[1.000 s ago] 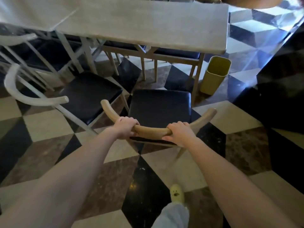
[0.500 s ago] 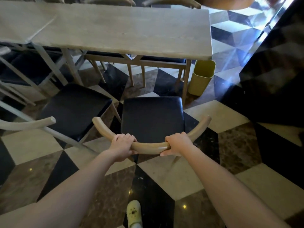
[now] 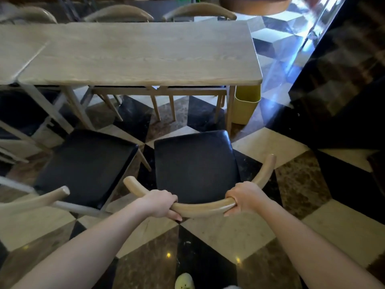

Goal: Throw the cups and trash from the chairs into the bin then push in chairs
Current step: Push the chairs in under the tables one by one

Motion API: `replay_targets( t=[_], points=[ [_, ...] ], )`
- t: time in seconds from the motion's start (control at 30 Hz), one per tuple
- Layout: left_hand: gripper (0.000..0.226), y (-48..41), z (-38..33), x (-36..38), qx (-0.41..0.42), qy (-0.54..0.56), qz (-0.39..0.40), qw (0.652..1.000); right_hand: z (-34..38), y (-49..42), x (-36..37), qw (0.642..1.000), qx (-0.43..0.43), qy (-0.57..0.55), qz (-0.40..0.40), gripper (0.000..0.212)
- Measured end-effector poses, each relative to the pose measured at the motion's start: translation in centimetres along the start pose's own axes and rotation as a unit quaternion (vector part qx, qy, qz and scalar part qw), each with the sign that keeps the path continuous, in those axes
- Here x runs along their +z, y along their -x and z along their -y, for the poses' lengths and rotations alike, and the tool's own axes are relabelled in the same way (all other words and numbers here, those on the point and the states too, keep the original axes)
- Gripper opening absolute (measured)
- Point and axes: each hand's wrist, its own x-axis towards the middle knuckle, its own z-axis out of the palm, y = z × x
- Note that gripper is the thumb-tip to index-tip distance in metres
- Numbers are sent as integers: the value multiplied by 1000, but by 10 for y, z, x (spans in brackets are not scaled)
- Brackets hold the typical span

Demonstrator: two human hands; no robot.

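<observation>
My left hand [image 3: 160, 203] and right hand [image 3: 245, 197] are both closed around the curved wooden backrest of the chair [image 3: 195, 165], whose black seat faces the table [image 3: 135, 57] and sits just short of its near edge. A second chair [image 3: 87, 163] stands left of the table's front. The yellow bin [image 3: 245, 105] stands by the table's right leg; its contents seem hidden from me.
</observation>
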Motion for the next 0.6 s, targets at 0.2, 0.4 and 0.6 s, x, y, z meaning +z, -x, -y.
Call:
replay_targets(
  t=[0.2, 0.4, 0.6],
  points=[
    [49, -18, 6, -30, 23, -13, 11, 1000, -23, -15, -16, 1000, -1, 8, -13, 63],
    [56, -49, 30, -84, 11, -29, 33, 999, -51, -49, -40, 999, 7, -26, -36, 56],
    [53, -86, 49, -133, -5, -40, 53, 998, -82, -81, -66, 996, 23, -79, -44, 50]
  ],
)
